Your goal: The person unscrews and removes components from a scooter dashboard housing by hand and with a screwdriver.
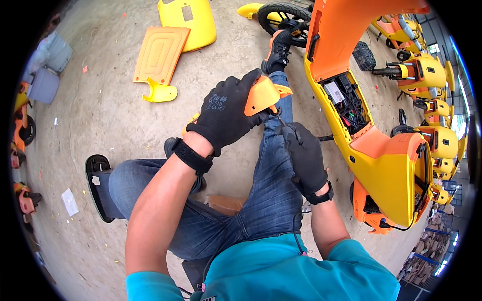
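Note:
In my black-gloved left hand [226,110] is an orange plastic part [261,97], with something yellow partly hidden behind my wrist. My right hand [304,155], also gloved, is closed around a thin dark tool [280,120] whose upper end meets a small dark fitting at the underside of the orange part. Both hands are over my outstretched right leg [271,170]. Just to the right lies the yellow-and-orange scooter body [371,180], its open compartment [345,105] showing dark wiring.
An orange panel [160,55], yellow panel [196,20] and small yellow piece [163,93] lie on concrete ahead. A black footboard-like piece [95,188] is at my left, plastic bins [45,80] stand farther left, several scooters [437,140] line the right, and a wheel [278,17] is ahead.

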